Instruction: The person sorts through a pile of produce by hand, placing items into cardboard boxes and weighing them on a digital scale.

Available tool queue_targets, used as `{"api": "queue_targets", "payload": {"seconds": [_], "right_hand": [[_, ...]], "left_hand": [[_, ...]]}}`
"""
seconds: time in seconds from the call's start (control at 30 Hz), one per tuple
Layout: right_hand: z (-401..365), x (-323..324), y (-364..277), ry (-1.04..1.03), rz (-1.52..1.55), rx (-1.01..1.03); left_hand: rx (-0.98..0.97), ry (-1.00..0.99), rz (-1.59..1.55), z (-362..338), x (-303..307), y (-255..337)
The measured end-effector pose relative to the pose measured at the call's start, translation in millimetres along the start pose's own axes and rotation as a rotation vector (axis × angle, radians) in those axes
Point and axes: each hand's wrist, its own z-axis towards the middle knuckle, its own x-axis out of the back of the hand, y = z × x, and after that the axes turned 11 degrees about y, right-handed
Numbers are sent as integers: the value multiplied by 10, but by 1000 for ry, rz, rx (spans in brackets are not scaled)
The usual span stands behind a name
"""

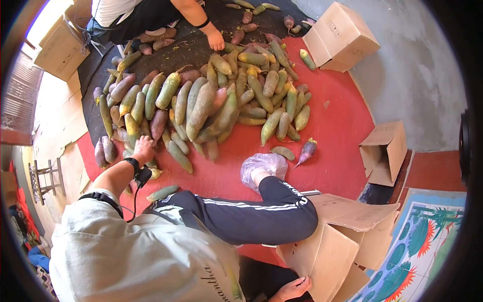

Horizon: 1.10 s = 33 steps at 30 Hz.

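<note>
A large heap of green and purple radishes (201, 105) lies in front of me, partly on a red mat and partly on black cloth. My left hand (145, 150) reaches into its near left side, fingers curled down over a radish that is mostly hidden beneath them. Low on the right, my right hand (294, 289) has bent fingers at the edge of an open cardboard box (317, 251), apparently gripping it. A single green radish (163, 193) rests close to my leg.
Across the heap, another person's hand (216, 40) touches the radishes. Cardboard boxes stand at the back right (342, 38), right (385, 151) and back left (63, 50). My plastic-covered foot (261, 170) is on the red mat (332, 136), near a purple radish (306, 151).
</note>
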Motion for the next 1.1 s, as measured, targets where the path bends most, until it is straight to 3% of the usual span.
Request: {"api": "queue_targets", "payload": {"seconds": [0.03,0.1,0.2,0.33,0.43,0.47,0.6,0.67,0.77,0.8,1.1], "right_hand": [[-13,1,11,11,5,5],[20,21,-50,-40,-37,-34],[2,-25,24,-26,-19,-11],[25,-32,-6,-37,-17,-15],[-87,-106,186,-41,-51,-5],[-76,-117,183,-43,-66,10],[-64,-99,126,-52,-66,6],[-73,-101,166,-64,-65,-17],[-88,-118,207,-51,-44,13],[-92,-113,208,-54,-43,11],[-115,-130,270,-66,-16,15]], "left_hand": [[-2,40,-17,33,101,-25],[-59,401,62,91,188,-149],[183,450,115,252,445,-278],[356,233,-131,558,286,-634],[377,189,-6,656,341,-641],[338,315,-11,604,342,-615],[427,177,-84,555,446,-591],[336,0,-229,558,372,-679],[380,-100,-402,484,389,-581],[315,-86,-280,515,369,-535],[4,92,-239,605,854,-50]]}}
